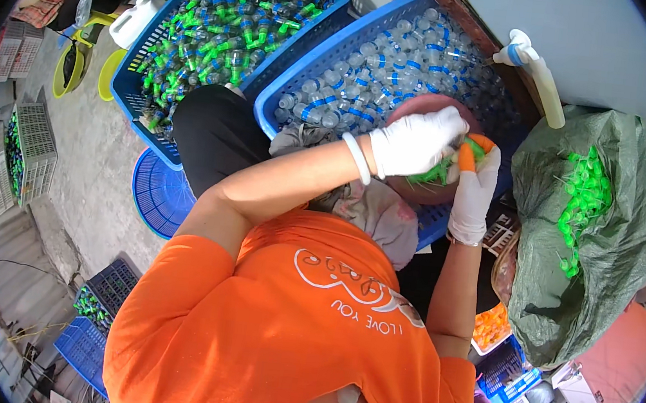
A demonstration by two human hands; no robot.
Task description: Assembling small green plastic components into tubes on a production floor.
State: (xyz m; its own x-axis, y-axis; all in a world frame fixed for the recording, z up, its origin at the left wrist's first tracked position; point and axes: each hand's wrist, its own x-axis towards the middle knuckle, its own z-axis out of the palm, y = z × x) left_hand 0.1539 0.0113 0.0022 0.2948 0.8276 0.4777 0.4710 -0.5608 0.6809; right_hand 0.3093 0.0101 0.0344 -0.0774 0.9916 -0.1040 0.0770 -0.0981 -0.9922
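Note:
My left hand (422,139), in a white glove, has its fingers closed just above a pink bowl (419,111); what lies inside them is hidden. My right hand (476,188), also gloved and with orange covers on two fingers, pinches a small green plastic top (475,149) against the left fingertips. More green tops (435,171) with thin stems lie in the bowl. Beneath and beyond it, a blue basket (266,103) holds many small clear bottles (368,76) with blue bands. A grey cloth (372,218) covers my lap.
At the far left, another blue basket (127,79) is full of small bottles with green tops (239,27). On the right, a dark green sack (544,303) bears loose green tops (584,201). An empty round blue basket (160,192) and grey crates (33,151) stand left. A white jug (136,20) stands behind.

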